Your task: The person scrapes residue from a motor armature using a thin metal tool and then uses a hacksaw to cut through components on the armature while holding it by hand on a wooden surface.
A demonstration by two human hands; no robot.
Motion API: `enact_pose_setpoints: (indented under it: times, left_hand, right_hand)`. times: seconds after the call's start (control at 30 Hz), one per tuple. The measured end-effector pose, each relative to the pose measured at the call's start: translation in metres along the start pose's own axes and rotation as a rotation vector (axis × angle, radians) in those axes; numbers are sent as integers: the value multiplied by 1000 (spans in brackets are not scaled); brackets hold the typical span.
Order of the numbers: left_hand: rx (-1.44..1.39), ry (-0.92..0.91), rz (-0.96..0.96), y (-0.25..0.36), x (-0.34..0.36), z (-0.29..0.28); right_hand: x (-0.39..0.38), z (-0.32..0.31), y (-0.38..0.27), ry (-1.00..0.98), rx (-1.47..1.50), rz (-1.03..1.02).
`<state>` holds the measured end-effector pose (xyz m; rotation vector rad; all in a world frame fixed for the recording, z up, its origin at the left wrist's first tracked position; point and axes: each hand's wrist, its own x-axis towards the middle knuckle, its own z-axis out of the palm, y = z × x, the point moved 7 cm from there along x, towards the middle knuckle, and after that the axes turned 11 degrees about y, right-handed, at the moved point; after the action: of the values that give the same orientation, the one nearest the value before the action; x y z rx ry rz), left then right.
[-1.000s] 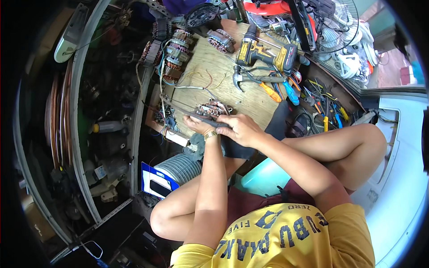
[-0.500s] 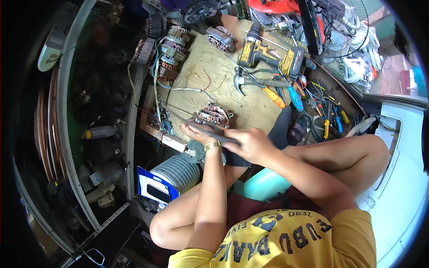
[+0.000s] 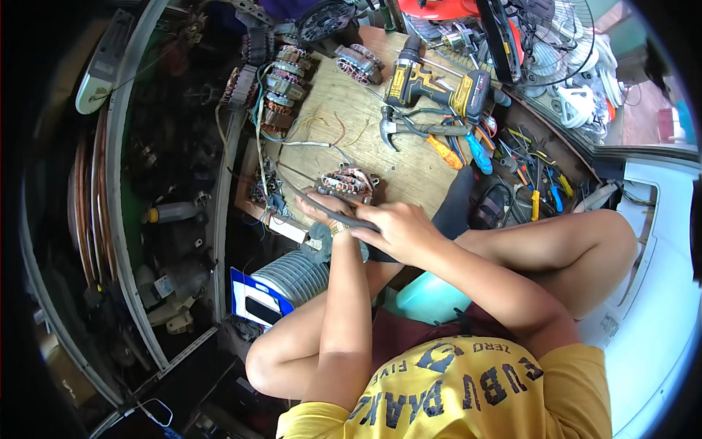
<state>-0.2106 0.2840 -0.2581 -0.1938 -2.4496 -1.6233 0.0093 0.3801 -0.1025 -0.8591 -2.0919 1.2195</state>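
Observation:
A small motor stator (image 3: pixel 345 183) with copper windings and white lacing rests at the near edge of the wooden board (image 3: pixel 409 157). My left hand (image 3: pixel 319 208) lies against its near left side, partly under a dark cable (image 3: pixel 322 200); what its fingers grip is hard to make out. The cable bends across from the board's left side, over my left wrist. My right hand (image 3: pixel 398 230) is closed on the cable's near end, just right of the left wrist. A thin orange piece shows by the right fingertips, too small to name.
A yellow-and-black cordless drill (image 3: pixel 439 88), a hammer (image 3: pixel 417 129) and an orange-handled tool (image 3: pixel 444 151) lie at the board's right. More stators (image 3: pixel 285 84) line its far left. A tool bin (image 3: pixel 534 168) stands right; a ribbed grey cylinder (image 3: pixel 292 276) stands near left.
My right hand has shifted slightly left and up, and the cable now curves more. My left hand stays beside the stator. The view has tilted a little.

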Motion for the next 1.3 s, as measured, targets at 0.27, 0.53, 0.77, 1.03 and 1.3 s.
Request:
enact_pose_setpoints:
  times: [0.27, 0.53, 0.77, 1.03, 1.3]
  left_hand:
    - [2, 113, 132, 53, -16, -14]
    - [190, 69, -30, 35, 1, -3]
    - [37, 70, 178, 45, -15, -12]
    - [-50, 51, 40, 31, -7, -6]
    - [-379, -431, -123, 31, -7, -14]
  right_hand:
    - [-46, -71, -26, -165, -37, 68]
    - [27, 5, 9, -85, -5, 134]
    - [-33, -76, -39, -255, -50, 117]
    - [28, 31, 15, 32, 90, 89]
    - [22, 35, 28, -40, 147, 136]
